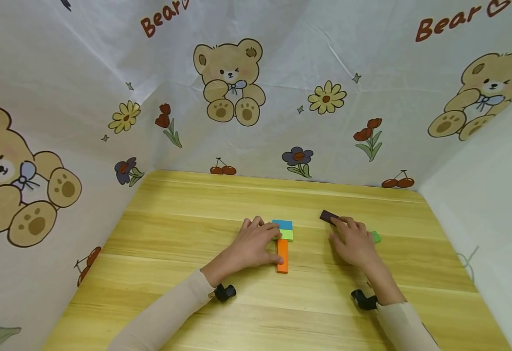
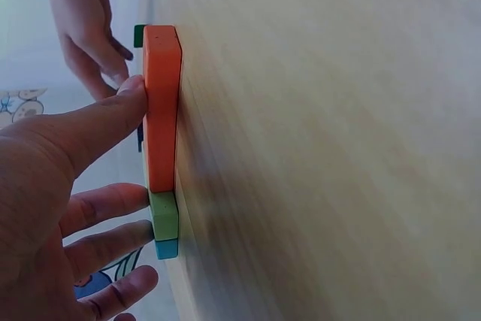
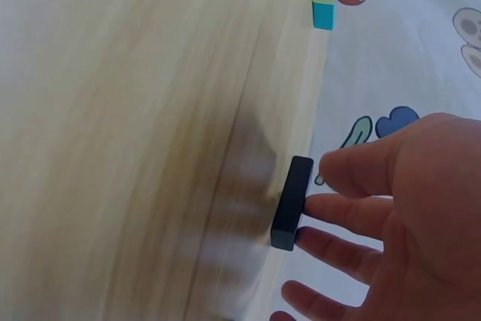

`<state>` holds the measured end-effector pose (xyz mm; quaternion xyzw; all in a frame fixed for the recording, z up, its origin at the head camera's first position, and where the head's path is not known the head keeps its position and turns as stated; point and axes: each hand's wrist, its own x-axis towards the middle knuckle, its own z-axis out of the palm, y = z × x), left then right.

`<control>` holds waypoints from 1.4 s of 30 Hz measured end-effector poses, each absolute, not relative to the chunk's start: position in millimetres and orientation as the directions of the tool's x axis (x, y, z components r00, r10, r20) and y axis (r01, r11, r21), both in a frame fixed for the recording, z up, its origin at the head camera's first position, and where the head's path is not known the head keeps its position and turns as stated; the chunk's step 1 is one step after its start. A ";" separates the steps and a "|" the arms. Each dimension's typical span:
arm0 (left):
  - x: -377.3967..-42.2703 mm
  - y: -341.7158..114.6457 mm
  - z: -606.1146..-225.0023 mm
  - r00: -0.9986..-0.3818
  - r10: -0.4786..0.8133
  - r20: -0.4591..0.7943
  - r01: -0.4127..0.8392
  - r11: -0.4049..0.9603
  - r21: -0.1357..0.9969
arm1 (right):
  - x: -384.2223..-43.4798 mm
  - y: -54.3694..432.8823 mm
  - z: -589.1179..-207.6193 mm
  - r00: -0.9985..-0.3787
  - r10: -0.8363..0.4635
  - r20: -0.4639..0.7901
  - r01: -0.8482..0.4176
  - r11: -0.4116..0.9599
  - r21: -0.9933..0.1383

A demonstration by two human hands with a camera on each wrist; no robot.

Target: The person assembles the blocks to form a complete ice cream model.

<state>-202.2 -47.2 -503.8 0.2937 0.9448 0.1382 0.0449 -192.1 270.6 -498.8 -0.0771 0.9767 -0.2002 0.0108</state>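
Orange flat bar (image 1: 283,253): one uneven push could skew it, we judge.
Our left hand (image 1: 254,246), fingers extended, touches it and the lime-green rectangular block (image 1: 286,235), which adjoins the sky-blue rectangular block (image 1: 283,224) at the middle of the wood-grain worktop (image 1: 308,312). Our right hand (image 1: 355,246), likewise unclenched, touches the black oblong block (image 1: 327,216), nearer the far edge; unpinched, that may slip, or we may nudge the leaf-green block (image 1: 376,237) just beside, towards the right edge.

Orange block (image 1: 284,251), lime block (image 1: 287,235), blue block (image 1: 283,224), black block (image 3: 292,202) — white backdrop (image 1: 256,146), bear-patterned
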 end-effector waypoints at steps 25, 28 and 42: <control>-202.3 -47.9 -504.1 -0.827 0.562 -0.005 0.534 0.789 0.304 | -224.7 221.1 -497.2 -0.961 -0.275 0.006 -0.252 0.871 -0.421; -202.1 -48.6 -506.4 -0.826 0.563 -0.004 0.536 0.789 0.300 | -226.0 212.5 -497.3 -0.957 -0.289 0.002 -0.263 0.868 -0.422; -202.8 -49.4 -509.4 -0.826 0.564 0.003 0.539 0.787 0.301 | -246.7 190.5 -508.1 -0.937 -0.349 0.006 -0.315 0.839 -0.443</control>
